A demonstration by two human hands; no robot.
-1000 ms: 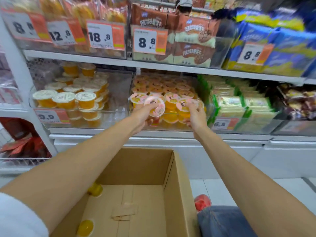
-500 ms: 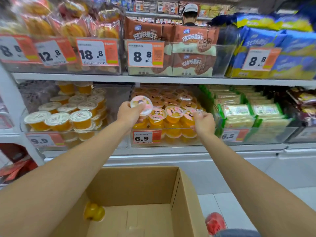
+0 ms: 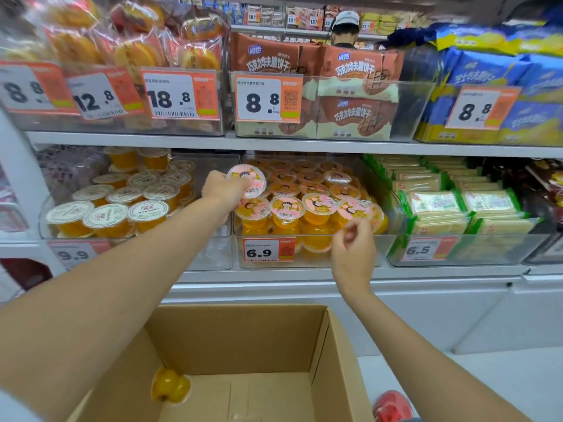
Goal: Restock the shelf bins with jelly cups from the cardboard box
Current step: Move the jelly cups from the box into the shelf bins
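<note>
Left grip (image 3: 224,190) grasps pink-lidded jelly cup (image 3: 248,181) above bin (image 3: 313,261) tagged "6.9" (small print unreadable). Right grip (image 3: 353,254) loosely curled, holding nothing, at bin front. Yellow cup (image 3: 170,385), partly hidden, in cardboard box (image 3: 237,339) below bin.

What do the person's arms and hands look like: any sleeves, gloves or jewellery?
Both forearms are bare up to the frame's edge. The left hand and right hand wear no gloves; no watch, bracelet or ring shows. A pale patch in the lower left corner may be a sleeve, but it is too blurred to tell.
</note>
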